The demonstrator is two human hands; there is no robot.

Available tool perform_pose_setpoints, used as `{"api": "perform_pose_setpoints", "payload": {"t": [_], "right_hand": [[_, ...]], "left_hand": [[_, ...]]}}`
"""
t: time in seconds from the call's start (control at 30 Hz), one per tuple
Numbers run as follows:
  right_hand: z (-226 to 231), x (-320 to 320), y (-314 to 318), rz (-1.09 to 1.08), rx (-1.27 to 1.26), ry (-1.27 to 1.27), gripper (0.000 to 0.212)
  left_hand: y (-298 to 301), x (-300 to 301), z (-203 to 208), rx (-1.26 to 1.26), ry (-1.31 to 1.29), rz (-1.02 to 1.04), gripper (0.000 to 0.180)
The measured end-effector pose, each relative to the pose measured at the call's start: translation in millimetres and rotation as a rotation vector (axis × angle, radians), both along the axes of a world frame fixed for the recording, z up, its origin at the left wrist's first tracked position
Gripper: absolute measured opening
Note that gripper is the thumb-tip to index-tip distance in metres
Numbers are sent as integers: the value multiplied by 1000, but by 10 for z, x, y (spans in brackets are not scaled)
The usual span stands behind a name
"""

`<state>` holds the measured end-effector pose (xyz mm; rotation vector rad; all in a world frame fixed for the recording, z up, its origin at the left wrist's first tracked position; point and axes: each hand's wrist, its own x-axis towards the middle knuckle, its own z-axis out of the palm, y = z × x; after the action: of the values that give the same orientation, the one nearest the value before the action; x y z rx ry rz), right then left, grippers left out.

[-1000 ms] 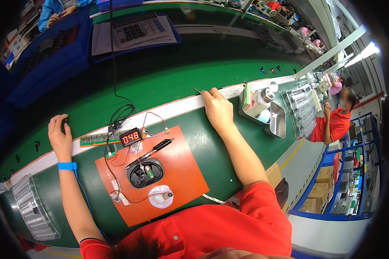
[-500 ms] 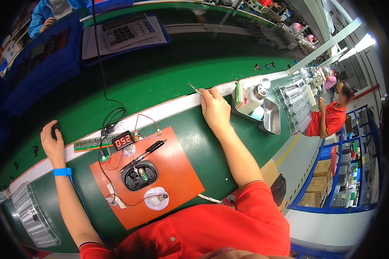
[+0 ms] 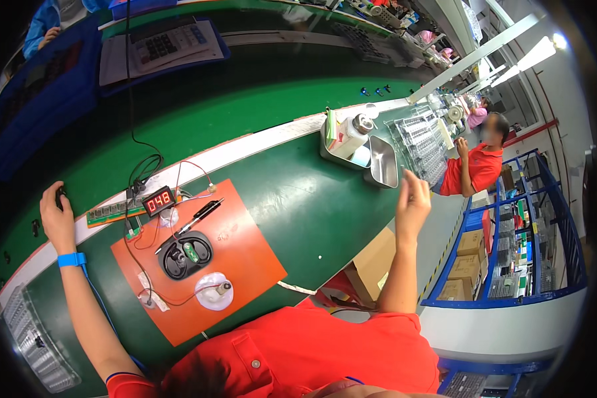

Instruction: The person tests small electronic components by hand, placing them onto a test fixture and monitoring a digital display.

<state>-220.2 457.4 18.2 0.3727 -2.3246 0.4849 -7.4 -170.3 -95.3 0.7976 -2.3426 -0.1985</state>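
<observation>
My left hand (image 3: 58,219) is at the left, over the white ledge beside the green belt, its fingers closed around a small black earbud (image 3: 62,197), partly hidden. My right hand (image 3: 412,207) is raised past the bench's right side, fingers bent and drawn together; whatever they hold, if anything, cannot be made out. On the orange mat (image 3: 252,245) sits an open black earbud case (image 3: 168,266) with a small green circuit board (image 3: 191,252) in it. A black pen (image 3: 205,211) lies just beyond the case. A lit red digital display (image 3: 158,201) stands at the mat's far edge.
A metal tray (image 3: 341,159) holds a white bottle (image 3: 349,138); a second metal tray (image 3: 383,162) adjoins it. Clear plastic trays (image 3: 418,142) lie farther right, near a person in red (image 3: 477,166). Wires cross the mat to a round white pad (image 3: 213,292). Cardboard boxes (image 3: 375,262) stand below the bench.
My right hand has moved from the ledge to the right, off the bench; the thin metal tool it held no longer shows. My left hand stays on the earbud. The display's digits have changed.
</observation>
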Motion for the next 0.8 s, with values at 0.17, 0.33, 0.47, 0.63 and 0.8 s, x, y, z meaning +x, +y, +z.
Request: {"api": "perform_pose_setpoints", "payload": {"t": [0.17,0.33,0.47,0.63,0.8], "right_hand": [[35,-49,475,-267,664,-138,17],[200,29,412,-216,506,-2,18],[106,97,444,-170,530,61,25],[14,151,349,-215,449,-55,37],[-92,86,337,-198,235,-289,47]], "left_hand": [[-140,135,-37,-206,-17,37,27],[-220,214,-127,-142,27,99,28],[-156,180,-85,-21,-7,139,27],[-82,154,-59,-126,-57,203,26],[-140,161,-116,-49,15,101,25]]}}
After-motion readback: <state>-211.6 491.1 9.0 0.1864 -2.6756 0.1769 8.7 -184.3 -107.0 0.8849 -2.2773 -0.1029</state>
